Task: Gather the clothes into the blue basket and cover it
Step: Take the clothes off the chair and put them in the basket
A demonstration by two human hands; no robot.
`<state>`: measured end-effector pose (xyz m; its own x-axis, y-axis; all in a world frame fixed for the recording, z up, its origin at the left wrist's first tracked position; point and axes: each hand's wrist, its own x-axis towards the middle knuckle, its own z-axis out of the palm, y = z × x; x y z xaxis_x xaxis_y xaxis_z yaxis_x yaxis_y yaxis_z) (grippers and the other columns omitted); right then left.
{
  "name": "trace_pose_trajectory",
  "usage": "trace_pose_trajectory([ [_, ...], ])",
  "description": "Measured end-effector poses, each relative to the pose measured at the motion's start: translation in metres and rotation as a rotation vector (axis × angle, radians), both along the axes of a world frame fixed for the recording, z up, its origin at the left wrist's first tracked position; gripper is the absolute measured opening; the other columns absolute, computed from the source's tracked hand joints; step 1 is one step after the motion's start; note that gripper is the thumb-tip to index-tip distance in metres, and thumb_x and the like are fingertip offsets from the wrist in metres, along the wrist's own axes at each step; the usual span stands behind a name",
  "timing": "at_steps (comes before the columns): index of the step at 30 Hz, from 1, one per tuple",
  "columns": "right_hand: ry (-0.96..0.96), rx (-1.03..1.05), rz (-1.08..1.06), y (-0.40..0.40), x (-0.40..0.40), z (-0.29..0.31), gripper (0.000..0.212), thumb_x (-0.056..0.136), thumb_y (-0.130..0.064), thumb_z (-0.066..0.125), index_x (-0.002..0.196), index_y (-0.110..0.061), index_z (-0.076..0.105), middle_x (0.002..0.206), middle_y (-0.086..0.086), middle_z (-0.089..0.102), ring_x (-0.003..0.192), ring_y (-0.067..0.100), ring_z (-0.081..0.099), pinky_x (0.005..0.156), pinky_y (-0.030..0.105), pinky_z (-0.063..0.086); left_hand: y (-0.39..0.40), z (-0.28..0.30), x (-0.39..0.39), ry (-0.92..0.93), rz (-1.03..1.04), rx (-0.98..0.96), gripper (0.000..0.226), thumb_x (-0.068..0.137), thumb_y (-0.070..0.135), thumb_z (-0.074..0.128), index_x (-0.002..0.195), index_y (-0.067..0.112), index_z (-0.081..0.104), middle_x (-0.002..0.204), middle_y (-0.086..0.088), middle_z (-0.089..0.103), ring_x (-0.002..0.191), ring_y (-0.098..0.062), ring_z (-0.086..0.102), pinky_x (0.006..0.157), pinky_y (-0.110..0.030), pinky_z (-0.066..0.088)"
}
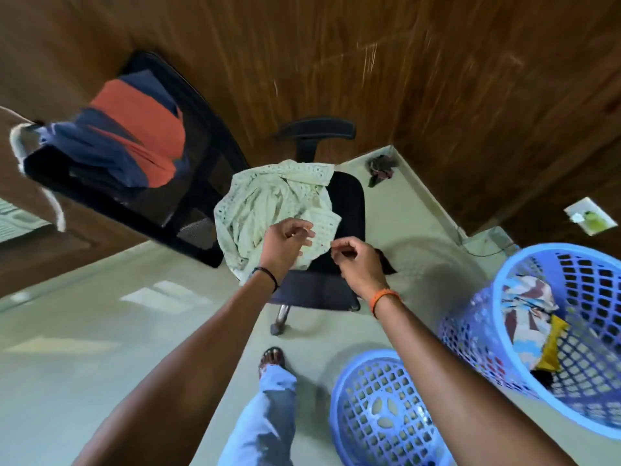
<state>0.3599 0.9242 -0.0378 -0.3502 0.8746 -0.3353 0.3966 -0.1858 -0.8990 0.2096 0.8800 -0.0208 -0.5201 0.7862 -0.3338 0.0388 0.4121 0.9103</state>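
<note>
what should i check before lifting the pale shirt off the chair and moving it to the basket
1. Left hand has a grip on the pale shirt: cannot tell, its curled fingers lie on the cloth.
2. Right hand has a grip: not ok, it hovers beside the shirt's edge.
3. Blue basket open to receive: ok, its lid lies on the floor.
4. Room in the basket: ok, a few clothes lie low inside.
5. Other clothes left: not ok, a navy and orange garment hangs on the chair back, a dark one lies in the corner.
</note>
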Motion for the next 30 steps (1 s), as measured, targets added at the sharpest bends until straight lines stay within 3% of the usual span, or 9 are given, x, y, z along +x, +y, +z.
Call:
trace_pose_trajectory([
  [5, -0.226, -0.203, 0.016, 0.023, -0.114, -0.078, 0.053, 0.082, -0.019, 0.075, 0.129, -0.013, 0.053, 0.135, 0.010, 0.051, 0.109, 0.023, 0.057, 0.090, 0.024, 0.040, 0.033, -0.078, -0.131, 0.142, 0.057, -0.194, 0.013, 0.083, 0.015, 0.068, 0.096, 0.017, 0.067, 0.105, -0.006, 0.071, 0.083, -0.020, 0.064, 0.081, -0.034, 0.055],
  [8, -0.245, -0.330, -0.030, 0.029, -0.153, -0.115, 0.078, 0.079, -0.020, 0.078, 0.144, -0.015, 0.035, 0.148, 0.014, 0.033, 0.130, 0.029, 0.045, 0.098, 0.025, 0.036, 0.049, -0.121, -0.186, 0.279, -0.016, -0.343, 0.060, 0.078, 0.028, 0.077, 0.130, 0.014, 0.051, 0.138, -0.011, 0.046, 0.120, -0.026, 0.051, 0.099, -0.033, 0.043],
  [10, -0.240, -0.402, -0.082, 0.035, -0.168, -0.135, 0.098, 0.075, -0.020, 0.083, 0.151, -0.020, 0.021, 0.154, 0.013, 0.022, 0.138, 0.030, 0.037, 0.106, 0.031, 0.036, 0.058, -0.146, -0.211, 0.333, -0.098, -0.443, 0.095, 0.072, 0.040, 0.080, 0.148, 0.022, 0.027, 0.154, -0.011, 0.018, 0.143, -0.030, 0.024, 0.108, -0.043, 0.035],
  [15, -0.259, -0.531, -0.126, 0.055, -0.202, -0.182, 0.132, 0.064, -0.015, 0.090, 0.155, -0.033, -0.003, 0.163, 0.014, -0.005, 0.149, 0.033, 0.017, 0.115, 0.043, 0.029, 0.088, -0.217, -0.247, 0.234, -0.256, -0.646, 0.138, 0.055, 0.060, 0.084, 0.150, 0.042, -0.015, 0.157, 0.000, -0.034, 0.147, -0.035, -0.021, 0.115, -0.065, 0.016],
  [18, -0.272, -0.589, -0.167, 0.063, -0.217, -0.215, 0.140, 0.059, -0.022, 0.093, 0.154, -0.036, -0.009, 0.164, 0.012, -0.008, 0.149, 0.031, 0.019, 0.114, 0.043, 0.032, 0.108, -0.246, -0.237, 0.380, -0.397, -0.735, 0.125, 0.062, 0.055, 0.081, 0.151, 0.042, -0.005, 0.162, -0.002, -0.017, 0.148, -0.042, -0.006, 0.109, -0.066, 0.022],
  [20, -0.252, -0.595, -0.149, 0.067, -0.229, -0.224, 0.133, 0.060, -0.022, 0.093, 0.156, -0.028, -0.001, 0.160, 0.015, 0.017, 0.136, 0.027, 0.041, 0.101, 0.033, 0.048, 0.114, -0.255, -0.221, 0.349, -0.431, -0.588, 0.097, 0.070, 0.046, 0.076, 0.149, 0.039, 0.020, 0.159, -0.002, 0.020, 0.144, -0.035, 0.025, 0.110, -0.049, 0.035],
  [23, -0.113, -0.538, -0.096, 0.075, -0.235, -0.218, 0.068, 0.076, 0.003, 0.078, 0.133, -0.016, 0.045, 0.132, 0.014, 0.058, 0.105, 0.016, 0.057, 0.080, 0.020, 0.052, 0.114, -0.245, -0.191, -0.003, -0.389, -0.490, 0.061, 0.079, 0.028, 0.064, 0.137, 0.032, 0.046, 0.136, -0.001, 0.057, 0.124, -0.026, 0.054, 0.102, -0.036, 0.047],
  [27, 0.057, -0.565, -0.283, 0.076, -0.200, -0.192, 0.059, 0.068, 0.007, 0.081, 0.116, -0.021, 0.059, 0.104, 0.002, 0.071, 0.093, 0.014, 0.070, 0.070, 0.024, 0.057, 0.111, -0.221, -0.175, -0.393, -0.377, -0.507, 0.058, 0.065, 0.031, 0.071, 0.123, 0.031, 0.062, 0.119, 0.001, 0.068, 0.109, -0.021, 0.063, 0.099, -0.042, 0.051],
  [30, 0.062, -0.516, -0.376, 0.078, -0.171, -0.157, 0.050, 0.067, 0.010, 0.078, 0.108, -0.016, 0.067, 0.099, 0.003, 0.074, 0.083, 0.010, 0.073, 0.066, 0.023, 0.058, 0.117, -0.182, -0.170, -0.391, -0.592, -0.460, 0.058, 0.067, 0.047, 0.076, 0.121, 0.031, 0.064, 0.120, 0.008, 0.068, 0.110, -0.014, 0.063, 0.099, -0.041, 0.052],
])
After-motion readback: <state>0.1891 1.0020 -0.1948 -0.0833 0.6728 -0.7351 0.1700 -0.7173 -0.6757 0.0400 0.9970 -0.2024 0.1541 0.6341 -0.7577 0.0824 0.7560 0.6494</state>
